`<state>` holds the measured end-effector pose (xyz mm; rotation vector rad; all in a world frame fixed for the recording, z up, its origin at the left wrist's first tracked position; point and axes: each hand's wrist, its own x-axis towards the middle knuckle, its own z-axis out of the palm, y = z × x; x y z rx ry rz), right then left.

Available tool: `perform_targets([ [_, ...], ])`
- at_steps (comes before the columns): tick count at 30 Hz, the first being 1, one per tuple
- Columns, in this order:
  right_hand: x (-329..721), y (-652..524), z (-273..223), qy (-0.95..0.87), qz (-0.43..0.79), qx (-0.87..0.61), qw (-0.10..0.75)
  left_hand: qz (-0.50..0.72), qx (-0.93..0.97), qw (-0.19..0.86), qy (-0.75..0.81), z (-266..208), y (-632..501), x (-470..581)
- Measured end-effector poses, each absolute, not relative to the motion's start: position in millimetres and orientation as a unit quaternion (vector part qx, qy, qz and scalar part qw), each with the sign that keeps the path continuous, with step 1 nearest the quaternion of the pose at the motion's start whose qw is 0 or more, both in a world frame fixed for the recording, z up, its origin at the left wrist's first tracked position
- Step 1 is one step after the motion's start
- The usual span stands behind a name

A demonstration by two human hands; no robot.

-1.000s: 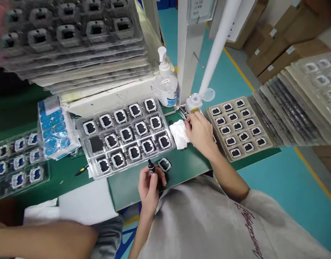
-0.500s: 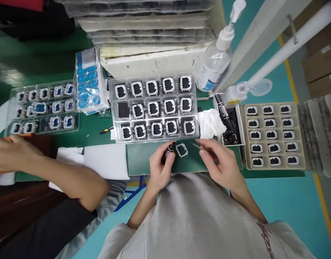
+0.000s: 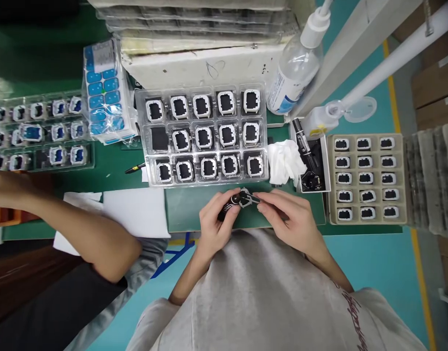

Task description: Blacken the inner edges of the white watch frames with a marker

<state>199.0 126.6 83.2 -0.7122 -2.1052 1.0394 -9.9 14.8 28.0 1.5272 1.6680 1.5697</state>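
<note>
My left hand is closed around a black marker pen, its end pointing up and to the right. Against that end is a small light-grey square frame, partly covered by the tools; I cannot tell whether my left fingers touch it. From the right, my right hand pinches a thin metal tool that looks like tweezers, its tip over the frame. Just beyond both hands stands a clear plastic tray with white-rimmed square frames in most of its pockets.
A beige tray of similar parts stands to the right, beside a white box with markers. White tissue and a pump bottle are near it. At left, a co-worker's arm reaches over white cloth.
My right hand has moved left, bringing the metal tool from beside the frame to over it. The marker end and the frame are now closer together. The view has shifted slightly.
</note>
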Motion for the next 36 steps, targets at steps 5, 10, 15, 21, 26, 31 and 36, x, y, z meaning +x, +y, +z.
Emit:
perform_targets([
  [5,199,126,84,-0.8,0.406,-0.287,0.336,0.549,0.553,0.191,0.596,29,15,-10],
  [10,199,127,86,-0.789,0.422,-0.295,0.335,0.544,0.562,0.188,0.594,30,15,-11],
  [15,199,127,86,-0.782,0.431,-0.302,0.333,0.543,0.559,0.184,0.599,31,15,-11],
  [21,198,127,85,-0.781,0.421,-0.299,0.35,0.528,0.564,0.16,0.613,34,15,-10],
  [26,198,127,85,-0.789,0.397,-0.299,0.36,0.534,0.574,0.163,0.599,35,15,-11],
  [31,197,126,84,-0.799,0.374,-0.307,0.358,0.529,0.577,0.146,0.605,37,17,-12],
  [36,196,126,83,-0.8,0.368,-0.306,0.361,0.52,0.583,0.137,0.609,39,18,-11],
])
